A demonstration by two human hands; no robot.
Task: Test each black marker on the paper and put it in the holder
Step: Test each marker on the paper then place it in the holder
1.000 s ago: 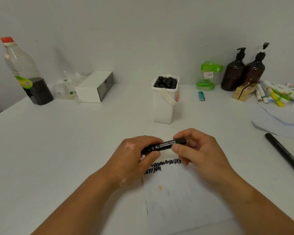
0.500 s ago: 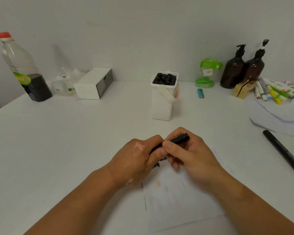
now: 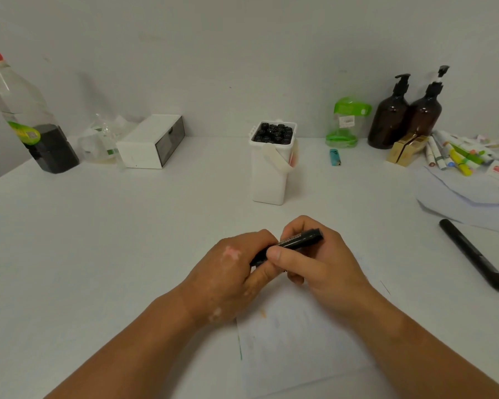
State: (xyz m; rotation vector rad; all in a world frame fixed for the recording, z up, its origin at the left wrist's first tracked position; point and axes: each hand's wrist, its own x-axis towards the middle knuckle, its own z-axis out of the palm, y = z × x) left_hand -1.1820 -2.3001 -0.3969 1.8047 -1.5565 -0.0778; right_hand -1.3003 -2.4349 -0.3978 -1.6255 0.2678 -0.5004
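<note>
Both hands hold one black marker [image 3: 298, 241] over the white paper [image 3: 297, 341]. My right hand [image 3: 314, 260] grips the marker's barrel, its far end pointing up and to the right. My left hand [image 3: 234, 272] is curled round the marker's lower left end, which it hides. The scribbles on the paper are covered by my hands. The white holder [image 3: 268, 180] stands beyond my hands, filled with several black markers. Another black marker [image 3: 473, 254] lies on the table at the right.
A bottle with dark liquid [image 3: 26, 119] and a white box [image 3: 152, 142] stand at the back left. At the back right are a green jar [image 3: 344, 122], a blue lighter [image 3: 334, 161], two brown pump bottles [image 3: 406, 113], coloured markers [image 3: 455, 156] and loose paper [image 3: 467, 197].
My hands have closed together on the marker, now tilted up to the right. They have moved over the scribbles, which showed a second ago.
</note>
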